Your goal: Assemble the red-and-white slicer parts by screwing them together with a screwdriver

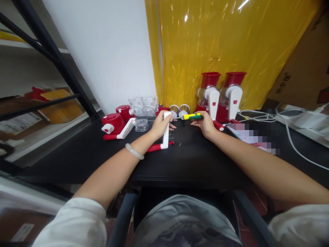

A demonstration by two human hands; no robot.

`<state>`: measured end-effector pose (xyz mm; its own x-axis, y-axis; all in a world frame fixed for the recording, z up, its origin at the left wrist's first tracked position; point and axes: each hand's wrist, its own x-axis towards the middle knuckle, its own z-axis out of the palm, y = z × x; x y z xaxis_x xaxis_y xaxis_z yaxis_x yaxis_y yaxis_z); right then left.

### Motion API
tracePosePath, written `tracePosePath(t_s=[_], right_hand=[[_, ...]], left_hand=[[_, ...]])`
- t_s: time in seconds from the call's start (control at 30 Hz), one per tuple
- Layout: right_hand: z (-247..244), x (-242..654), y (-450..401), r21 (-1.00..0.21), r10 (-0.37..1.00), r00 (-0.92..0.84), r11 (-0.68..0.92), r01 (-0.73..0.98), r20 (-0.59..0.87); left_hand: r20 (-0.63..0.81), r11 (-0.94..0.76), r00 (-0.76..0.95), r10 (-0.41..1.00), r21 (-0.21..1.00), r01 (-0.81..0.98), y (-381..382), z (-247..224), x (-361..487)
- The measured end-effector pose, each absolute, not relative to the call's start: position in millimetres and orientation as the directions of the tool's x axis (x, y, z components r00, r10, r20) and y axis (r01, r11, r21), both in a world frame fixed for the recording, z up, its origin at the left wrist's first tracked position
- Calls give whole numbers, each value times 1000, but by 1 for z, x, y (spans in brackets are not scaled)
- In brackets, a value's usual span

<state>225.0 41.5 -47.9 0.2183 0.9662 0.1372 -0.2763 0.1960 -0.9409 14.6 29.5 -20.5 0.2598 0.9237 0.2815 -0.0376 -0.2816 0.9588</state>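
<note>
My left hand (159, 125) is closed around the upper end of a white crank handle (166, 138), whose red grip points left near the tabletop. In my right hand (206, 125) is a screwdriver (192, 116) with a yellow and green handle. Its shaft points left at the top of the crank handle; whether the tip touches is too small to tell. Beneath my hands, a small red part (171, 142) and a few tiny screw-like pieces (180, 144) lie on the black table (195, 161).
Two red-and-white rotary graters (210, 96) stand at the back right. Two metal grater drums (183, 110) lie at the back middle. On the left are red housings (113, 124), another crank (126, 128) and clear plastic parts (142, 124). White cables (288, 127) run along the right.
</note>
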Motion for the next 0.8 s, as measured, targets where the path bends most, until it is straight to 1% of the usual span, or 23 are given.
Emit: tracePosePath(t_s=[0.13, 0.43, 0.53, 0.67, 0.8], right_hand=[[-50, 226, 42, -927, 965, 207, 218, -305, 159], [-48, 227, 41, -929, 956, 232, 242, -280, 179], [-48, 227, 41, -941, 950, 248, 250, -227, 192], [-49, 227, 39, -956, 935, 253, 280, -91, 250], [-48, 228, 37, -963, 927, 268, 268, 15, 262]], left_hand=[[274, -273, 274, 922, 961, -43, 32, -23, 14], [287, -292, 290, 913, 956, -29, 30, -23, 15], [286, -289, 283, 916, 957, -30, 30, -23, 15], [290, -295, 280, 915, 955, -26, 28, -21, 14], [291, -299, 282, 914, 954, -17, 25, -20, 14]])
